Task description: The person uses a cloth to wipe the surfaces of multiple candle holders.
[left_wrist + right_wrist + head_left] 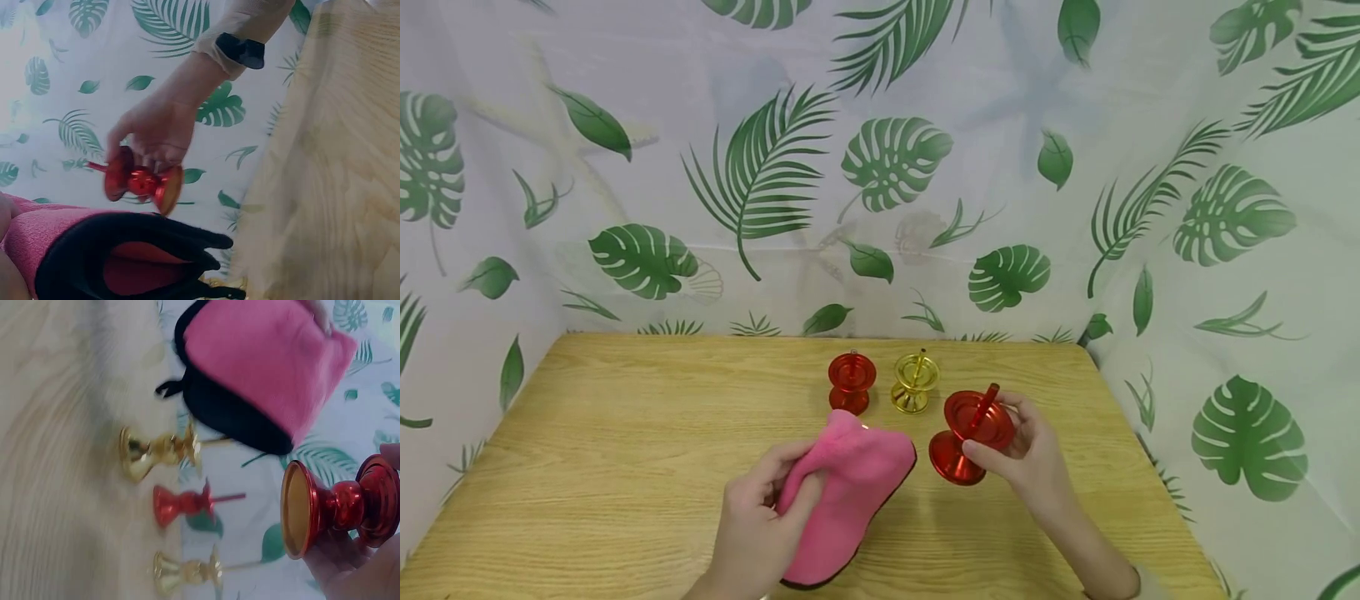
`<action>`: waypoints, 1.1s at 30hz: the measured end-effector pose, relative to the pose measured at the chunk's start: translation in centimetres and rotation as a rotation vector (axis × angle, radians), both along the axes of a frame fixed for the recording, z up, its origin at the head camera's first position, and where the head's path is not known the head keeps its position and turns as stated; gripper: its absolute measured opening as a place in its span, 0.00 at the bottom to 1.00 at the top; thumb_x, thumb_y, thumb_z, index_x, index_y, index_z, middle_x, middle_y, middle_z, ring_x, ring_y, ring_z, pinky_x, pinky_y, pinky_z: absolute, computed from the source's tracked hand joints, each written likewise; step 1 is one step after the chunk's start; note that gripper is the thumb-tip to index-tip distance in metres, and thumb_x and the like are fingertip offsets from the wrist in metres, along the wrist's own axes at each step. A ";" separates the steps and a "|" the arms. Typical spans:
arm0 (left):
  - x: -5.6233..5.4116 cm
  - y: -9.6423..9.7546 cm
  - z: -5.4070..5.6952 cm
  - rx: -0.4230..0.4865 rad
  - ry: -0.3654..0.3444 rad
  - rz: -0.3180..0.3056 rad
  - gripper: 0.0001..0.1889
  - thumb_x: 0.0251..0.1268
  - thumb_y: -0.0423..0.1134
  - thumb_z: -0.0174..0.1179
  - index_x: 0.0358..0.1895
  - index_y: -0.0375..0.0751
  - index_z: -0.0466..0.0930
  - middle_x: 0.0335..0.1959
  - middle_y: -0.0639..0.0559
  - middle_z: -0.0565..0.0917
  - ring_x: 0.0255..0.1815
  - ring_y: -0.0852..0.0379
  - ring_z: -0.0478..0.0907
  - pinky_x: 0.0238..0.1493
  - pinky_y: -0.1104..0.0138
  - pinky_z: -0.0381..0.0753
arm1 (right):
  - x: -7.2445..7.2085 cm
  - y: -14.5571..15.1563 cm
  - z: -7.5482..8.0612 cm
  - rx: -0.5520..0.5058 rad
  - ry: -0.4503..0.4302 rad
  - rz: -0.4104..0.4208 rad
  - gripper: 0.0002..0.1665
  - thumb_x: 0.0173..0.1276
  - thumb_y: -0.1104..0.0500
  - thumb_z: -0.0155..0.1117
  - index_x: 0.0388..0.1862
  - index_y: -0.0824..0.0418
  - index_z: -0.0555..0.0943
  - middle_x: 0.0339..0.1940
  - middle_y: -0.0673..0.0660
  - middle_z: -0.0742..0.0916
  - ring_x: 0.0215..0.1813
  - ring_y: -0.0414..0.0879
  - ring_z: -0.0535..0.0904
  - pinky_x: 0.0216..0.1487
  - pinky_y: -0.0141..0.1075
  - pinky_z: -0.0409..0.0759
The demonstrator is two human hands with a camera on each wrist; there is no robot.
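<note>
My left hand [758, 515] grips a folded pink cloth [857, 492] with black edging, its fuzzy side facing up. In the left wrist view the black border [69, 256] curls around an opening. To the right, my right hand [1033, 458] holds a shiny red candle holder [957, 460] by its upper dish, tilted, above the table. Its spike points up and right in the head view. The right wrist view shows its hollow base [297, 509]. A small gap separates the cloth from this candle holder in the head view.
Toward the back of the wooden table [647, 450] stand a red candle holder [850, 398] and a gold one [912, 396]. Another gold candle holder [140, 453] shows in the right wrist view, mostly hidden by the cloth from above. Leaf-patterned sheets [775, 308] surround the table.
</note>
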State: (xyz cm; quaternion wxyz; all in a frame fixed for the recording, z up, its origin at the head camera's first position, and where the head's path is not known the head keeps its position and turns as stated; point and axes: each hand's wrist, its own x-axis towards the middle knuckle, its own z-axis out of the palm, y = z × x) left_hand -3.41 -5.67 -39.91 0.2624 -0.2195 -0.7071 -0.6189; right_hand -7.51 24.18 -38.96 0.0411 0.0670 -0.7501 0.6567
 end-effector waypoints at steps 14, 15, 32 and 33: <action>0.6 -4.5 2.7 -0.011 -0.243 0.166 0.16 0.65 0.20 0.67 0.52 0.38 0.86 0.39 0.60 0.92 0.29 0.68 0.85 0.28 0.74 0.85 | -6.1 3.7 -3.1 0.188 -0.095 -0.172 0.38 0.67 0.63 0.76 0.69 0.65 0.66 0.54 0.43 0.88 0.51 0.28 0.83 0.53 0.22 0.84; 0.6 -4.8 2.9 -0.005 -0.269 0.180 0.16 0.65 0.20 0.67 0.52 0.39 0.86 0.39 0.64 0.91 0.29 0.67 0.86 0.28 0.74 0.85 | -6.6 3.9 -3.4 0.196 -0.103 -0.182 0.38 0.68 0.62 0.76 0.70 0.65 0.66 0.57 0.48 0.88 0.51 0.27 0.82 0.52 0.21 0.83; -1.4 -9.7 3.4 0.003 -0.323 0.338 0.12 0.67 0.21 0.67 0.52 0.31 0.85 0.33 0.73 0.89 0.28 0.70 0.87 0.27 0.77 0.84 | -13.4 7.0 -9.0 0.195 -0.188 -0.205 0.47 0.68 0.56 0.77 0.76 0.66 0.59 0.70 0.68 0.80 0.49 0.28 0.79 0.49 0.19 0.81; -1.6 -9.9 3.3 0.000 -0.325 0.344 0.12 0.67 0.22 0.66 0.52 0.31 0.85 0.33 0.74 0.89 0.27 0.70 0.86 0.26 0.77 0.84 | -13.6 7.1 -9.2 0.193 -0.191 -0.207 0.47 0.68 0.56 0.77 0.76 0.66 0.59 0.69 0.68 0.80 0.49 0.28 0.79 0.49 0.19 0.81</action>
